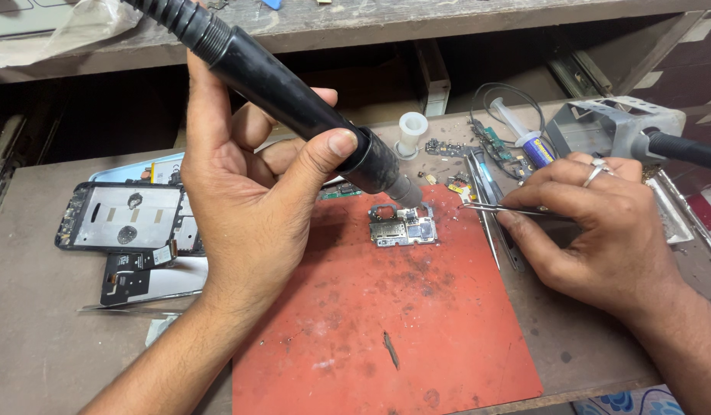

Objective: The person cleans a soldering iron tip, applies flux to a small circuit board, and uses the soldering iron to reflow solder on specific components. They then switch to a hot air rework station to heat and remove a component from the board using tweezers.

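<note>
— Left hand (248,184) is gripping the black hot-air wand (294,92), fingers wrapped round the barrel, nozzle tilting down onto the small circuit board (404,228) lying at the top of the red work mat (417,323). Which step does this look like?

— Heating, by the look of it: the nozzle is hovering just above the board's upper edge. Right hand (593,223) is pinching slim metal tweezers (517,208), tips pointing left toward the board but stopping just short of it.

— And what is the next move asking for?

— Probably a steady wand and a light tweezer touch, since the parts on the board are tiny and could shift.

— What is surrounding them?

— A scuffed brown bench is carrying the stained mat. To the left, a stripped phone frame (121,217) is lying flat; behind the board are a white spool (411,129), a syringe (524,134) and a grey metal stand (609,123). A dark shelf recess is running behind the bench.
</note>
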